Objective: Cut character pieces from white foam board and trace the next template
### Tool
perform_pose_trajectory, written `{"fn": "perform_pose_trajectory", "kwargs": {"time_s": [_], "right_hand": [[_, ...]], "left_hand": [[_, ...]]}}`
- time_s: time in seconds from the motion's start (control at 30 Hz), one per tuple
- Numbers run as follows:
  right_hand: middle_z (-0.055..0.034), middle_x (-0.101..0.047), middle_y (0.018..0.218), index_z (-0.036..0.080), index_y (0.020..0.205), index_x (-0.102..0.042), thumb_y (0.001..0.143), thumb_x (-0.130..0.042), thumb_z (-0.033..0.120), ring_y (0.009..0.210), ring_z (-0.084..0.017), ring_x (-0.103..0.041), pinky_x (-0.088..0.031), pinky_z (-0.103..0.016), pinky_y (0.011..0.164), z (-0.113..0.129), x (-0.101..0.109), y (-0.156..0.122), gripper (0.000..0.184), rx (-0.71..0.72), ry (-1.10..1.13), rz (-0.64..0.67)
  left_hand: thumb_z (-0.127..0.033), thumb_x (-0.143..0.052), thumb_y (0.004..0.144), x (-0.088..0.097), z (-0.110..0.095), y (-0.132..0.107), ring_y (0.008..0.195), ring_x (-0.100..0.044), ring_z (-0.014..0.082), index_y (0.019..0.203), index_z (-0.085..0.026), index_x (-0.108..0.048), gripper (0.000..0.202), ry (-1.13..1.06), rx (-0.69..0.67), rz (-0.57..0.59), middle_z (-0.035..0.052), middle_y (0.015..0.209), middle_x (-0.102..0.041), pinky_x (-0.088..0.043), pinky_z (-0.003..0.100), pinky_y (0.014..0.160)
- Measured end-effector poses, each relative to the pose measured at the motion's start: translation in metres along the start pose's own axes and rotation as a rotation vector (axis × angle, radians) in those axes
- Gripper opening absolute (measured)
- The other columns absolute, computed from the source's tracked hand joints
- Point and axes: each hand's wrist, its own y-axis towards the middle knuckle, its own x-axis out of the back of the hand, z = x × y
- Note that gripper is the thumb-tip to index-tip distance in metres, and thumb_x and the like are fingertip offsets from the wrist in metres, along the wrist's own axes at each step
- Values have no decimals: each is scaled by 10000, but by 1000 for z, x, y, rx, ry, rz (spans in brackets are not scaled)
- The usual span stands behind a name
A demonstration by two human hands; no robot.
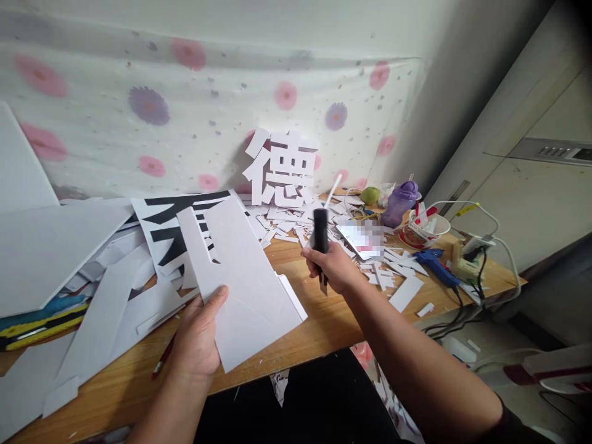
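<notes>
**Both hands occupied: board in left, knife in right**

The left hand [197,342] grips a white board [245,277] at its lower left edge, thumb laid on top and fingers hidden beneath. The board is held tilted just above the front of the tabletop [324,320], and its lower corner overhangs the edge.

The right hand [333,268] is closed in a fist round a black knife [320,231]. The handle stands upright above the fist and a thin tip shows below it. This hand is just right of the board and does not touch it.

A printed sheet [171,222] with bold black strokes lies behind the board, partly covered by it. White scraps [388,265] are strewn across the tabletop behind and right of the knife.

A white cut-out character [284,169] leans upright against the flowered cloth [139,92] on the wall.

At the far right stand a purple bottle [400,200] and a cup [423,228]. A blue glue gun [435,262] lies near them.
</notes>
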Motion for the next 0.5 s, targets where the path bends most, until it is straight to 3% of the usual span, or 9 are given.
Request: {"fn": "perform_pose_trajectory", "kwargs": {"time_s": [0.07,0.13,0.17,0.23,0.33,0.5], "right_hand": [[22,-547,492,188,671,-541,785,-681,310,408,-97,-462,-329,-227,415,5,5,10,219,-53,-224,-4],[23,-558,514,187,711,-553,788,-689,308,413,-95,-457,-303,-220,405,6,4,10,198,-64,-298,-25],[18,-578,551,186,750,-563,793,-688,339,433,-99,-475,-316,-220,414,6,1,6,202,-48,-271,15],[3,-610,634,183,820,-580,814,-662,450,500,-114,-525,-371,-228,456,2,-5,-8,280,10,-134,232],[26,-537,637,180,790,-578,809,-661,561,559,-108,-485,-383,-233,514,-4,-14,-29,391,107,53,515],[58,-420,621,186,705,-518,712,-768,552,574,-91,-380,-310,-232,529,-1,-15,-40,443,147,88,600]], "left_hand": [[-320,-896,513,1,-1,-1,830,-720,271,955,-182,-711,499,-4,1,-1,58,938,-765,-598,339,692],[-318,-896,515,2,-2,-3,839,-722,285,963,-175,-706,508,-7,3,2,64,933,-765,-600,347,688],[-320,-897,514,2,-2,-3,843,-723,295,970,-168,-702,518,-5,9,5,69,920,-765,-602,353,683],[-315,-898,510,3,-2,-5,844,-725,318,994,-153,-693,550,0,22,15,82,895,-765,-606,373,682],[-297,-879,560,3,-2,-7,871,-725,334,1093,-141,-674,592,5,47,91,106,947,-765,-607,418,745],[-281,-829,653,-1,-3,-12,917,-719,354,1182,-138,-659,574,20,117,180,131,993,-762,-593,475,800]]}}
